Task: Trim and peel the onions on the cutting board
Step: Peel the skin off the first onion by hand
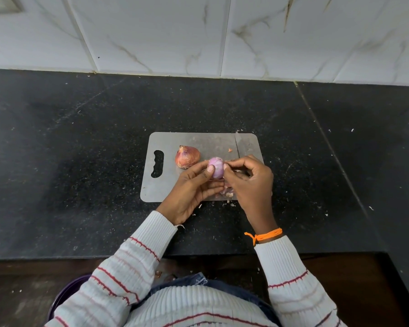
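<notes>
Two hands [222,182] hold peeled onion [215,168] over board [198,140].

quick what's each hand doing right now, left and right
Left hand: closed grip, holding the peeled onion above the cutting board.
Right hand: closed grip, fingertips pinching at the onion's skin.

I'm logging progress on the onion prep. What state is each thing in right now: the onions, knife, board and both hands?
Pale onion: mostly peeled, held above the board.
Brown onion: skin on, lying on the board.
Knife: lying flat on the board, not held.
Cutting board: flat on the counter, peel scraps at its near edge.
Left hand: holds the pale onion.
Right hand: pinches at the pale onion's side.
</notes>
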`<state>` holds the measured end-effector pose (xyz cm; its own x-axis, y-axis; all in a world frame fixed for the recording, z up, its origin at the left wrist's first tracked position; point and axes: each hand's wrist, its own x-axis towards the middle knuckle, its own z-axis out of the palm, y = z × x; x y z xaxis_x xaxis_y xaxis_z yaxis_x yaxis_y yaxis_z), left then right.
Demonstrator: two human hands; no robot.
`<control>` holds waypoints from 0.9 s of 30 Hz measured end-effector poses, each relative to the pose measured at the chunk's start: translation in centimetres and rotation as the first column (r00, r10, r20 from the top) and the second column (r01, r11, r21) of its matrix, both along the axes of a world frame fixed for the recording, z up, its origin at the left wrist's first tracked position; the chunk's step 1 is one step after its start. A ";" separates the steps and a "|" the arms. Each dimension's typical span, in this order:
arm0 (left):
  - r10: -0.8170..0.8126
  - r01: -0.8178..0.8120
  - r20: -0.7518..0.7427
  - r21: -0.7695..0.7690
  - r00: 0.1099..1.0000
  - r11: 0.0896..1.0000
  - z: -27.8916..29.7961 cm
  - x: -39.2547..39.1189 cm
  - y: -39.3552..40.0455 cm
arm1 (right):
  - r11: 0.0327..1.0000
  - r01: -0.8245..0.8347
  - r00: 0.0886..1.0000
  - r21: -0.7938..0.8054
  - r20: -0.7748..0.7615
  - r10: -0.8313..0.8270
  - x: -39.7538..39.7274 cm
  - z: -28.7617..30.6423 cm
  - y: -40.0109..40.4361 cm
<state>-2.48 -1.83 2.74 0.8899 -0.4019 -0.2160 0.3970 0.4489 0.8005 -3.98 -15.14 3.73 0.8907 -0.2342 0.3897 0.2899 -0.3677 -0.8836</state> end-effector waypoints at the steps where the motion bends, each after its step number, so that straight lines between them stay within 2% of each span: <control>1: -0.002 0.002 0.000 0.005 1.000 1.000 0.0 0.0 0.0 | 1.000 0.016 1.000 0.006 -0.011 -0.016 0.0 -0.1 0.0; 5: -0.006 0.006 -0.013 -0.014 1.000 1.000 0.1 0.1 -0.1 | 0.997 0.026 0.995 0.077 -0.101 -0.018 0.1 -0.2 -0.2; 8: 0.002 -0.002 -0.009 -0.031 1.000 1.000 0.0 0.3 0.0 | 0.993 -0.007 0.994 0.114 -0.110 0.020 -0.1 0.0 -0.3; 16: 0.026 -0.026 -0.002 -0.008 1.000 1.000 -0.2 0.4 0.2 | 0.999 0.012 0.999 0.049 -0.041 -0.010 0.0 -0.1 0.2; 27: 0.011 -0.011 0.015 0.029 1.000 1.000 0.0 0.2 0.2 | 0.999 0.043 0.998 0.014 -0.036 -0.042 0.0 -0.1 0.3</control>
